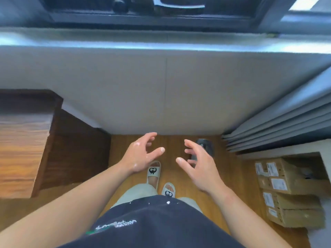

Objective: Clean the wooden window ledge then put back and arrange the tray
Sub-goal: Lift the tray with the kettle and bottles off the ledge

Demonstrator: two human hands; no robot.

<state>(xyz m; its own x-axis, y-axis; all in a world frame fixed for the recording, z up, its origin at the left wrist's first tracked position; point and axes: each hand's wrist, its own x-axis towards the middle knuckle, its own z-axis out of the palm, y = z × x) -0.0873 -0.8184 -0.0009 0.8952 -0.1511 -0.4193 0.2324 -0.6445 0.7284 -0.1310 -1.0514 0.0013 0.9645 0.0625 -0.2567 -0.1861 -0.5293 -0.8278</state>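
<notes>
The window ledge (161, 39) runs across the top of the head view as a pale, shiny strip under the dark window frame (143, 17). No tray shows in the view. My left hand (141, 155) and my right hand (198, 165) hover side by side over the wooden floor, well below the ledge. Both have spread, curled fingers and hold nothing. White flecks sit on the back of my left hand.
A dark wooden cabinet (26, 140) stands at the left. Grey curtain folds (277, 126) hang at the right, with stacked cardboard boxes (290, 192) below them. A small dark object (206, 147) lies on the floor by the wall. The pale wall panel (161, 90) fills the middle.
</notes>
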